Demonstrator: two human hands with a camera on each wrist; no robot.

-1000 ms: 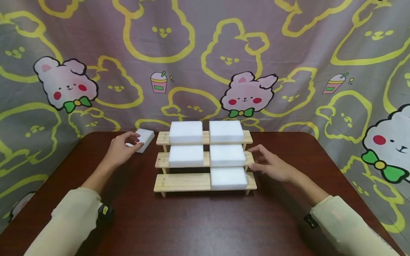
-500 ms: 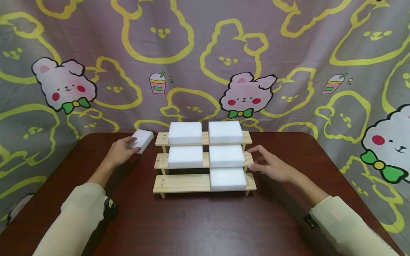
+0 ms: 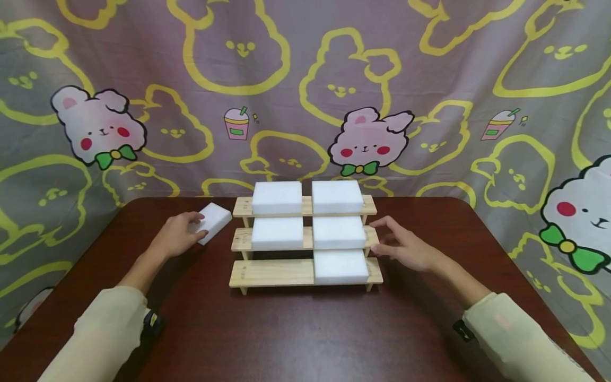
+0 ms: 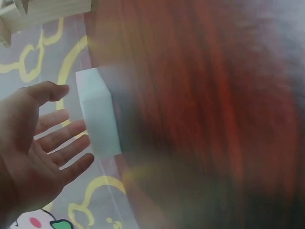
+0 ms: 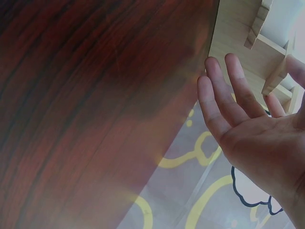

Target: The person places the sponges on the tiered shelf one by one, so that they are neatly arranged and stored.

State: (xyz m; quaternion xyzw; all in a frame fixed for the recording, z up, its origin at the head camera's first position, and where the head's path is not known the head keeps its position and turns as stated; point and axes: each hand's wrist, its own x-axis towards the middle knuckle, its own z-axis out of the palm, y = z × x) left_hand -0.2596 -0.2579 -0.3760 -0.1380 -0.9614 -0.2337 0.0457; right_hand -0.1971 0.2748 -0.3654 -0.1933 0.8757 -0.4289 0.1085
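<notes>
At the left, my left hand (image 3: 176, 233) is at the near end of a white foam block (image 3: 214, 222). The left wrist view shows the fingers (image 4: 71, 129) spread and fairly straight, the thumb apart from the block (image 4: 98, 112); fingertips overlap its edge, and contact is hard to tell. A three-tier wooden stand (image 3: 277, 272) stands in the middle, bearing two white blocks on the top tier, two on the middle and one at the bottom right. My right hand (image 3: 406, 248) hovers beside the stand's right end, fingers loosely spread, holding nothing.
All of this is on a dark reddish-brown table (image 3: 296, 334). Right behind the table's back edge hangs a curtain (image 3: 291, 79) printed with bears and rabbits. The stand's bottom tier has bare wood on its left half.
The white block by my left hand has shifted slightly toward me and turned a little, with that hand moving along. My right hand has stayed put.
</notes>
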